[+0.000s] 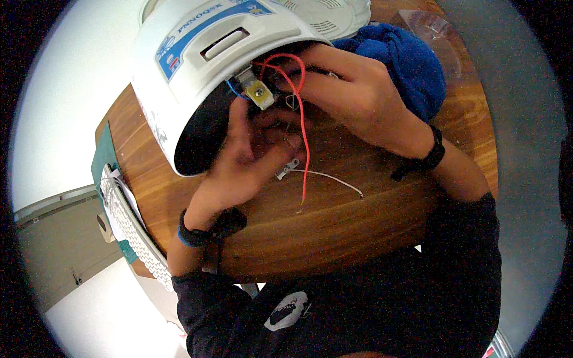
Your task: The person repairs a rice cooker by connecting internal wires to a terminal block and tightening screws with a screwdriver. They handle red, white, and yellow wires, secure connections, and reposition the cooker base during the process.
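Observation:
A white rice-cooker-like metal housing (197, 89) lies tipped on its side, its dark open end toward me. At its rim sits a metal bracket with a yellowish block and a screw (259, 93). My left hand (236, 164) is at the lower part of the opening, fingers bent, fingertips close together near thin wire; what they hold is unclear. My right hand (364, 95) reaches in from the right, fingers closed near a looped red wire (306, 137); its fingertips are partly hidden. Below the left fingers is a small pale connector (287, 169) with a white wire (334, 178).
A bunched blue cloth (412, 71) lies beyond my right forearm, near a clear plastic piece (433, 30). A pale vented round part (334, 18) is behind the housing. A white keyboard (134, 230) stands at the left edge of the wooden table (358, 221).

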Available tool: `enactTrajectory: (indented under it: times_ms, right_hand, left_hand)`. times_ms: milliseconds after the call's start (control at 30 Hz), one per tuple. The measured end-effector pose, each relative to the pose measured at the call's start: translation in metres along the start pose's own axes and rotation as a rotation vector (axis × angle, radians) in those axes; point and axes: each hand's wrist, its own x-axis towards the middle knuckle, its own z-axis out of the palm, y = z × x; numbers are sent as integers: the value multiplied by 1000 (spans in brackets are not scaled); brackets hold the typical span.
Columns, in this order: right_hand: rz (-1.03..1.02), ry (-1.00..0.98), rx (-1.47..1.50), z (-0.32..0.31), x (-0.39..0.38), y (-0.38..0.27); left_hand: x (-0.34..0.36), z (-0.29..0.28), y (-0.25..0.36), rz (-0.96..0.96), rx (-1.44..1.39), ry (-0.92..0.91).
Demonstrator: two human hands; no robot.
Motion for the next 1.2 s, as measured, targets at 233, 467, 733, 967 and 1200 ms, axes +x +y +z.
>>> enactTrajectory:
  times_ms: [233, 467, 733, 967, 1200]
  right_hand:
    - [-13, 19, -18, 2, -1, -1]
    - [-20, 38, -32, 6, 0, -1]
    - [-11, 54, -53, 5, 0, -4]
    - [-43, 55, -77, 6, 2, -4]
    - [-54, 71, -84, 8, 3, -5]
  left_hand:
    - [-1, 0, -2, 26, 27, -13]
    - [-1, 5, 0, 38, -22, 22]
    - [-3, 5, 4, -17, -55, 16]
    - [-1, 7, 2, 54, -7, 52]
    - [2, 12, 2, 33, -6, 161]
